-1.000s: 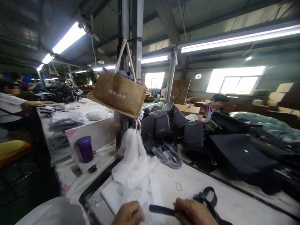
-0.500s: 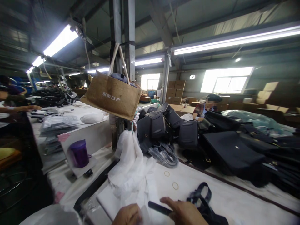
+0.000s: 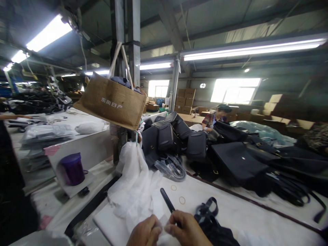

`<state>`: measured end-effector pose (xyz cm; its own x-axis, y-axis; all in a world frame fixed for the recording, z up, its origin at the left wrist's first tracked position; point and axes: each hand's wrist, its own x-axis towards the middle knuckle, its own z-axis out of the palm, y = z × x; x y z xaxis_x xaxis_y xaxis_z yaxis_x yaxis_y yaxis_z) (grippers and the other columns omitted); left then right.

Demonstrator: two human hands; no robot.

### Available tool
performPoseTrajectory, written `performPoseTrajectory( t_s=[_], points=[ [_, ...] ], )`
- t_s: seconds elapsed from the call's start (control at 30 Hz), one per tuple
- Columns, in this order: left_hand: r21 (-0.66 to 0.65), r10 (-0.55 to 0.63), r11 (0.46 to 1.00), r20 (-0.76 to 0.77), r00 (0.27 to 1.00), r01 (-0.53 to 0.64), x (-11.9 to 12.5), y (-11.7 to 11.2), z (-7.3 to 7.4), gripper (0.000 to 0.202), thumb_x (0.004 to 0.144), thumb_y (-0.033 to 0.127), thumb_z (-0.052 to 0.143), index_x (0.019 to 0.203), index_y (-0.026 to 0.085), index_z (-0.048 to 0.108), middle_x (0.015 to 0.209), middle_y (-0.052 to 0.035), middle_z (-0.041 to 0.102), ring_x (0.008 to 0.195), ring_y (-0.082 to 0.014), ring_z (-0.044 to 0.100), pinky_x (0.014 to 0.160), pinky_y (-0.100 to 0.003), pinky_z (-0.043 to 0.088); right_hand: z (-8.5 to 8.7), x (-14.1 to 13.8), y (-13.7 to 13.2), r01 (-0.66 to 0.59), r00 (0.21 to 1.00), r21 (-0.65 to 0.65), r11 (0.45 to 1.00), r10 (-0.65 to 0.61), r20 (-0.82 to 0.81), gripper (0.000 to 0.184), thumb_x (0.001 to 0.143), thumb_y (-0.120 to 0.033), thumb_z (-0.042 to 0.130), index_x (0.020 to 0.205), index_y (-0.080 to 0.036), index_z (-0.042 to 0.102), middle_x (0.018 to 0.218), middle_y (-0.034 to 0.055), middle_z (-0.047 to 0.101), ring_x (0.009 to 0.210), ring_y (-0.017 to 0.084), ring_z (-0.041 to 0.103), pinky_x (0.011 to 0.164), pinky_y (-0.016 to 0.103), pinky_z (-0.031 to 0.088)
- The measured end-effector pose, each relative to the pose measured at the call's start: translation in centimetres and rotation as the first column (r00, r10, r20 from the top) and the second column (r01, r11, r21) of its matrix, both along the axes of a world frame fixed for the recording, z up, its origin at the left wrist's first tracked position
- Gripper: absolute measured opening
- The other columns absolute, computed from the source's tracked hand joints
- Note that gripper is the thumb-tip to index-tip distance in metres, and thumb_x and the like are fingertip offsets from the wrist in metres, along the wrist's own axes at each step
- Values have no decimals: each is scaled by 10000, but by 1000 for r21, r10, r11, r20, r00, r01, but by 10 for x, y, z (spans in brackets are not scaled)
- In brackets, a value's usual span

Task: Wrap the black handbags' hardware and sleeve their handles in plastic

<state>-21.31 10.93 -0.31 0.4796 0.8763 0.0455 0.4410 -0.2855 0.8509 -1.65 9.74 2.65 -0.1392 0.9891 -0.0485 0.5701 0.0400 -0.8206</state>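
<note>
My right hand (image 3: 188, 227) is closed around a narrow black strap (image 3: 167, 200) with a rounded end, which points up and away from me. Its thumb and forefinger also meet close to a thin whitish sheet (image 3: 162, 223). On the left, my left hand (image 3: 146, 231) pinches at that sheet, its fingertips nearly touching the right hand's. Dark straps in a loop (image 3: 211, 206) lie just right of my right hand, joined to a black heap. Beyond my hands, two thin rings (image 3: 181, 200) rest on the white tabletop (image 3: 246, 213).
White wrapping sheets (image 3: 135, 191) hang from a post with a brown tote bag (image 3: 112, 100). Black bags (image 3: 235, 164) and plastic-wrapped straps (image 3: 171, 167) cover the far table. A purple mug (image 3: 73, 169) stands left. A person (image 3: 208, 119) sits behind the bags.
The view has swung right. My right hand has turned the black strap from lying sideways to pointing away, and my two hands have come together at the whitish sheet.
</note>
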Motion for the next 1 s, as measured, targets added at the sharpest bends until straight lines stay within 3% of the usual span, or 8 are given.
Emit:
performPoseTrajectory(
  t_s=[0.07,0.17,0.33,0.5,0.6,0.8,1.0],
  points=[
    [-50,57,997,97,994,-52,1,0,-5,118,854,276,468,941,199,493,696,6,608,629,-180,628,638,-272,431,2,-2,0,17,1000,13,1000,-17,17,108,748,-244,624,703,-159,672,669,-7,658,693,157,584,620,224,383],
    [-70,134,990,235,963,-121,3,0,-10,249,793,247,536,1017,198,437,852,-16,642,578,-150,642,641,-266,461,6,-3,-1,12,999,26,1000,-13,37,161,777,-283,602,687,-160,652,648,-12,636,668,151,570,594,223,367],
    [-137,81,990,287,954,-42,9,1,-13,142,792,298,582,867,190,528,605,27,596,569,-159,615,585,-241,434,4,-2,-2,8,999,45,999,-10,41,180,788,-304,608,670,-169,624,636,-28,607,658,139,548,595,216,364],
    [-286,141,958,480,866,3,12,6,-19,306,779,464,653,766,175,553,658,7,607,574,-134,571,571,-232,397,7,3,-3,-17,1000,10,1000,18,-26,195,779,-328,638,679,-162,618,635,-31,597,650,133,534,594,214,364],
    [-325,171,946,550,817,21,6,9,-20,339,758,482,691,732,162,585,622,6,613,610,-128,540,613,-235,373,14,11,-6,-39,999,4,999,39,-20,239,822,-351,594,678,-160,599,627,-27,586,649,136,535,597,219,366],
    [-284,185,959,583,791,-15,-4,10,-19,284,722,430,740,690,169,632,730,8,600,714,-140,532,692,-251,384,31,20,-12,-32,999,59,998,33,-6,301,904,-391,498,731,-169,606,685,-11,631,702,153,576,643,229,400],
    [-161,93,987,548,831,-4,1,6,-17,223,765,399,694,718,182,674,850,-42,660,823,-200,618,755,-282,437,27,8,-10,-107,994,40,994,108,-27,191,847,-300,555,832,-174,698,742,-5,686,733,160,603,648,219,412]
  ],
)
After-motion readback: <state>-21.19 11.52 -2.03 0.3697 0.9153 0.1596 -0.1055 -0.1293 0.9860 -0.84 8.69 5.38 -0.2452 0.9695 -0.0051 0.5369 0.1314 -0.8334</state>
